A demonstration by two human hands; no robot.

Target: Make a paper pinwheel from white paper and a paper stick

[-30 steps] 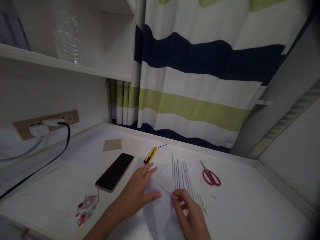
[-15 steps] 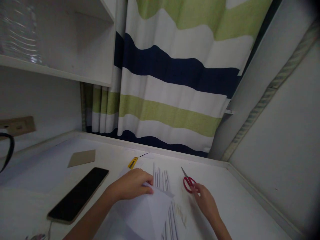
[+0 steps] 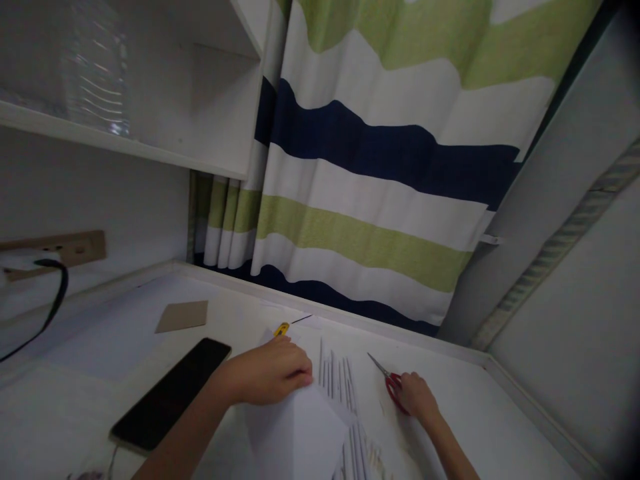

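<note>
**Left hand point(image 3: 273, 373) pinches white paper point(image 3: 300, 433); right hand point(image 3: 417, 395) grips scissors point(image 3: 393, 393)**

Left of the left hand, beside its forearm, a black phone point(image 3: 173, 395) lies on the white bench point(image 3: 500, 427). A brown card point(image 3: 183, 316) lies beyond the phone, ahead and to the left of that hand. Just past its knuckles a yellow cutter point(image 3: 281, 329) shows, partly hidden. The left hand's thumb and fingers are together on the paper's upper part, and the sheet spreads below and to the right of them. Between the two hands lie thin white sticks point(image 3: 357, 447), partly covered by the paper. Farther right, the right hand's fingers are closed around the scissors' red handles, the blades pointing ahead and leftward from it.
</note>
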